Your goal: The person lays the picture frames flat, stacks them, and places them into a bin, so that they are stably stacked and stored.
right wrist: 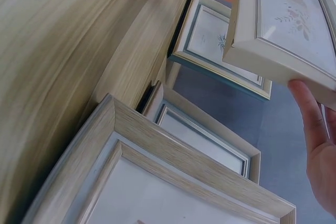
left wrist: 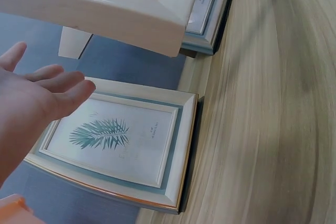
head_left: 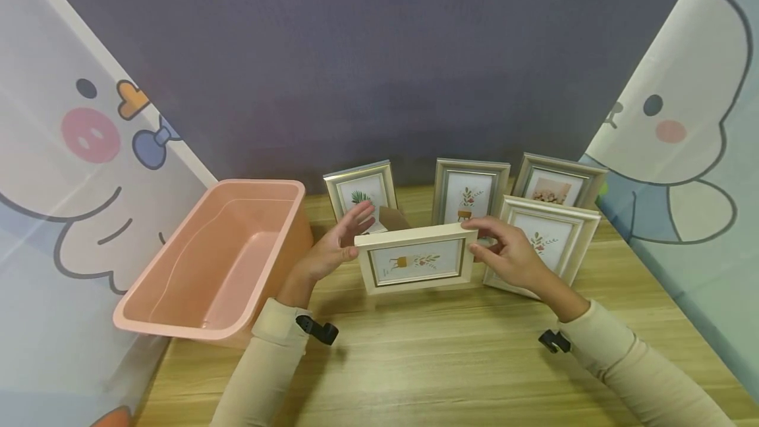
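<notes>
A cream picture frame [head_left: 416, 257] with a plant print is held sideways above the wooden table. My right hand [head_left: 514, 257] pinches its right end, thumb in front and fingers at the top edge; the right wrist view shows this hand [right wrist: 321, 156] against the frame [right wrist: 286, 61]. At the frame's left end is my left hand [head_left: 332, 248], its fingers extended and spread. In the left wrist view that hand [left wrist: 37, 95] appears with a gap between its fingers and the held frame [left wrist: 121, 17]. A brown flap shows behind the held frame.
A leaf-print frame [head_left: 388, 180] stands behind my left hand. Two grey frames [head_left: 440, 191] [head_left: 593, 183] stand at the back, and a cream one [head_left: 584, 242] is behind my right wrist. A pink bin [head_left: 287, 249] stands at the left on the wooden table [head_left: 415, 361], before a dark wall.
</notes>
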Demonstrator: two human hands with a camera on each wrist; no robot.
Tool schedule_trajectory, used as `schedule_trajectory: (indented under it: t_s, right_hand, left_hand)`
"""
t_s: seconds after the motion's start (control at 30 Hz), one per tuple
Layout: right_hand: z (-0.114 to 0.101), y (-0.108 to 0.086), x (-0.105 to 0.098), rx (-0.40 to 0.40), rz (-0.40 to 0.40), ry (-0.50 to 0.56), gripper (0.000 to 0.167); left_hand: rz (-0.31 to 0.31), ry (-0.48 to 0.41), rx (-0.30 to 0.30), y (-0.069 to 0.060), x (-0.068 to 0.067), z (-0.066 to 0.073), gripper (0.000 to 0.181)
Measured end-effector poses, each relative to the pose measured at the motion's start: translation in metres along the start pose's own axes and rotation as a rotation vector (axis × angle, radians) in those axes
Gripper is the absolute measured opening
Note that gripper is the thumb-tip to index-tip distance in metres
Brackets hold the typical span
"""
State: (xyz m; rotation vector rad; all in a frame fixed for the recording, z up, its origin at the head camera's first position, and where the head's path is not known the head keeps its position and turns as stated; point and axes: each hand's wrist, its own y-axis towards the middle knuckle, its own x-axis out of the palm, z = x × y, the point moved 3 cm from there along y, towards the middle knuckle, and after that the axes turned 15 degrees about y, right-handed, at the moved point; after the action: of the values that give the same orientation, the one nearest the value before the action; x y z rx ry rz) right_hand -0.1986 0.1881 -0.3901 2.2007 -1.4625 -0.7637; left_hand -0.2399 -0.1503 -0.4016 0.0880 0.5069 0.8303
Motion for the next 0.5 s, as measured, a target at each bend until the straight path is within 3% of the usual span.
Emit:
schedule_trajectory:
  t_s: [0.33, 0.5]
  right_hand:
    - [0.0015, -0.0006, 0.0022, 0.004, -0.008, 0.065, 0.041]
    - [0.0025, -0.0008, 0.0018, -0.002, -0.006, 0.046, 0.041]
  left_hand:
    - [-0.024, -0.04, 0.029, 0.002, 0.0017, -0.0029, 0.127]
    - [-0.026, -0.053, 0.021, 0.0017, 0.0022, -0.0038, 0.126]
